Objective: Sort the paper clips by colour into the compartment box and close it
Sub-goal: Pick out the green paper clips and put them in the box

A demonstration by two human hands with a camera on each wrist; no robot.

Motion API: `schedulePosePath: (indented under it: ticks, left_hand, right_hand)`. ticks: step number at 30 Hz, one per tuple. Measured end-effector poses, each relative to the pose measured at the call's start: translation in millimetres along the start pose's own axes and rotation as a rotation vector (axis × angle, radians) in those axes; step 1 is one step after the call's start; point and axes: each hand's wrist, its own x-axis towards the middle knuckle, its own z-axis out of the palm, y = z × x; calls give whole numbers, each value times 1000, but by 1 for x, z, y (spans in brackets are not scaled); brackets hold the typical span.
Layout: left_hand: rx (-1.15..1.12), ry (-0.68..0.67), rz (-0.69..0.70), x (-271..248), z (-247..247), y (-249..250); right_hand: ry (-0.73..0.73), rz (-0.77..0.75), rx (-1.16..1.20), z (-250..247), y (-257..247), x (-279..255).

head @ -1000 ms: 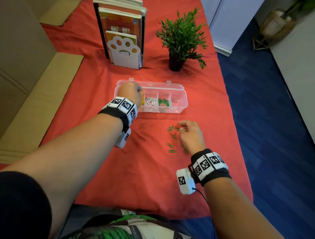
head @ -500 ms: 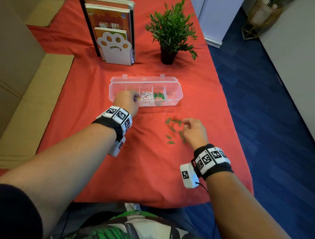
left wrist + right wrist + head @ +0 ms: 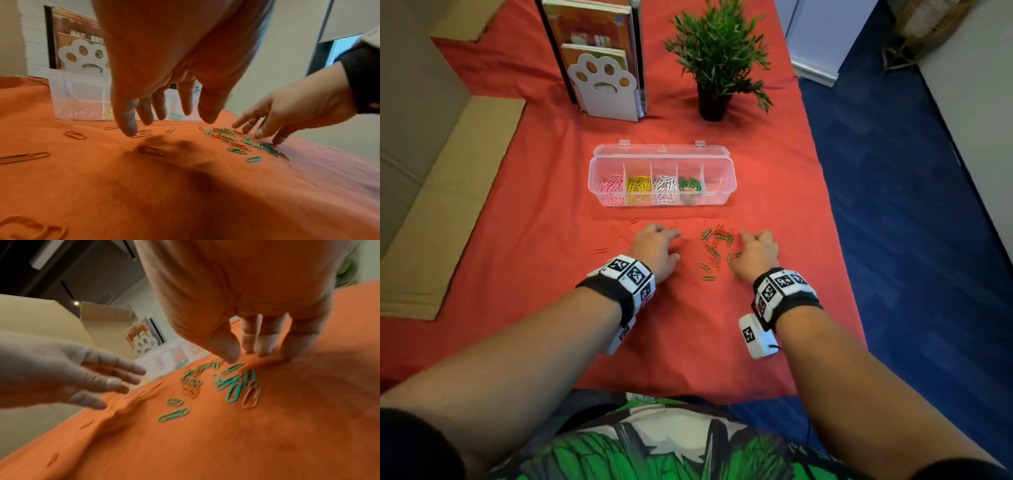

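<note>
The clear compartment box stands open on the red cloth, holding pink, yellow, white and green clips in separate sections; its rightmost section shows one reddish clip. Green and orange paper clips lie mixed in a loose pile in front of it. My left hand hovers just left of the pile with straight spread fingers over scattered orange clips, holding nothing. My right hand is at the pile's right edge, fingertips pressing the cloth beside the green clips.
A paw-shaped bookend with books and a potted plant stand behind the box. Flat cardboard lies along the table's left side. The table's right edge drops to blue floor.
My left hand has left the box's left compartments and come down toward me onto the cloth left of the pile. The right hand stays at the pile.
</note>
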Motion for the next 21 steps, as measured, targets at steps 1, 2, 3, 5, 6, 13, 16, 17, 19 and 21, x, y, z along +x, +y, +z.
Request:
schedulePosePath:
  ticks: [1, 2, 3, 5, 6, 13, 16, 17, 19, 21]
  left_hand:
    - [-14, 3, -6, -1, 0, 0]
    - [-24, 9, -13, -1, 0, -1]
    - [-35, 15, -27, -2, 0, -3]
    - [-60, 28, -65, -5, 1, -7]
    - [-65, 29, -82, -7, 2, -10]
    - [-16, 63, -148, -17, 16, -22]
    - [-2, 66, -116, -19, 18, -23]
    - [3, 57, -103, -19, 18, -24]
    - [-1, 26, -81, -19, 17, -25]
    - [2, -3, -62, -20, 15, -27]
  right_hand:
    - [-12, -20, -18, 1, -6, -3]
    - [-36, -62, -23, 6, -12, -6]
    - [-76, -121, -17, 13, -20, -9]
    - [-192, -265, 67, 26, -36, -17]
    - [-252, -326, 143, 30, -42, -19]
    - [-93, -267, 109, -2, -23, 13]
    - [-97, -213, 24, -5, -23, 27]
    - [-103, -209, 1, -4, -28, 28]
    - [-107, -259, -47, 2, -39, 26]
    - [-127, -362, -92, 11, -52, 20]
